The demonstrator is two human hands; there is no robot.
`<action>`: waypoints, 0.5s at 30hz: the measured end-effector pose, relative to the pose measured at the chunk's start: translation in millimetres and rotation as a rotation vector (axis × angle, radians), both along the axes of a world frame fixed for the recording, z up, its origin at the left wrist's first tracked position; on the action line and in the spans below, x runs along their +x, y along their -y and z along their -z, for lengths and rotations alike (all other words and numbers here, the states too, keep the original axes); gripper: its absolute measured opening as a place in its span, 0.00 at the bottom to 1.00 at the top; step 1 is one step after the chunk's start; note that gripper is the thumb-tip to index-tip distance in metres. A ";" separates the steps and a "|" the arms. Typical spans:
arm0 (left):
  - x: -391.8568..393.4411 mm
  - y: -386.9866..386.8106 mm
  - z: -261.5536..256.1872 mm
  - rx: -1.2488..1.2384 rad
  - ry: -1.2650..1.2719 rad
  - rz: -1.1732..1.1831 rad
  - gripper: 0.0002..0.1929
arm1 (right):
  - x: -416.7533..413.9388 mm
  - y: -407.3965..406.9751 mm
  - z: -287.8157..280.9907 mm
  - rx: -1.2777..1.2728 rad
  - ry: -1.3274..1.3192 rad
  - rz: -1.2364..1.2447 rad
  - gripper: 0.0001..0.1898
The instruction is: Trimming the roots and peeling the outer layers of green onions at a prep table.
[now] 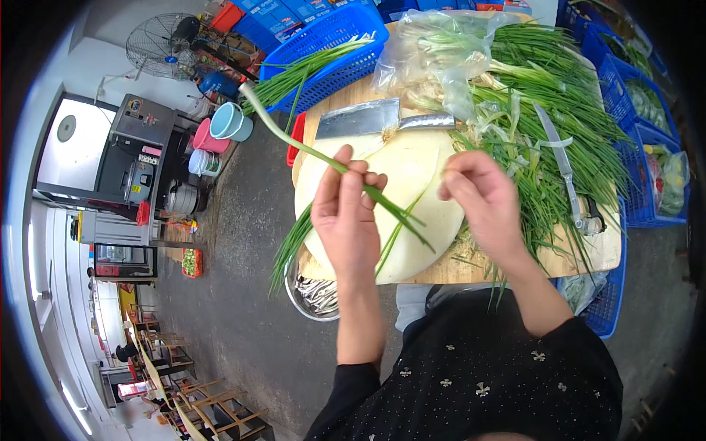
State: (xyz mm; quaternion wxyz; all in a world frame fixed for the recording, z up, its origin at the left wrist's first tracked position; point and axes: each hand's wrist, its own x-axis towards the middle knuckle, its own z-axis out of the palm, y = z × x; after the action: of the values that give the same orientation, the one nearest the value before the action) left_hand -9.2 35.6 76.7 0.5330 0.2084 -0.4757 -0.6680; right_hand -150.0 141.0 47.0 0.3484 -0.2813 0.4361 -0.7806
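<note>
My left hand (350, 220) pinches a long scallion (287, 139), its white end pointing up and left and its green leaves slanting down over a round white cutting board (424, 248). To its right, my right hand (482, 198) hovers slightly blurred, thumb and fingertips together. A thin pale-green strip (416, 199) runs near those fingertips; whether they grip it is unclear. Across the board's far side lies a cleaver (356, 119), with a small rooty scrap (389, 134) at its edge. A big heap of scallions (551, 71) covers the right side, partly under a clear plastic bag (441, 49).
A long knife (558, 151) rests on the heap, near black-handled scissors (594, 220). Beyond the wooden tabletop (604, 245) stands a blue basket (353, 74) with scallions. A metal bowl (288, 286) of strips sits below the left edge. Blue crates (656, 204) line the right.
</note>
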 end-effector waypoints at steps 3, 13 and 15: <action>18.1 44.5 -17.1 0.081 0.002 0.174 0.21 | -50.2 -27.0 5.3 0.120 -0.753 0.365 0.07; -42.0 285.3 -68.7 -1.219 0.998 -0.334 0.13 | -79.6 -153.1 21.7 0.699 -1.256 0.464 0.14; -65.0 315.3 -60.6 -1.346 1.123 -0.346 0.12 | -77.4 -158.4 31.3 0.774 -1.280 0.397 0.14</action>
State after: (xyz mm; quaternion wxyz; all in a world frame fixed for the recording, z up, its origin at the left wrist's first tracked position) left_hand -74.2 -279.8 137.3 0.3244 0.2165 -0.9198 0.0430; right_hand -227.4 299.4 15.7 -0.0446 -0.4523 0.8365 -0.3061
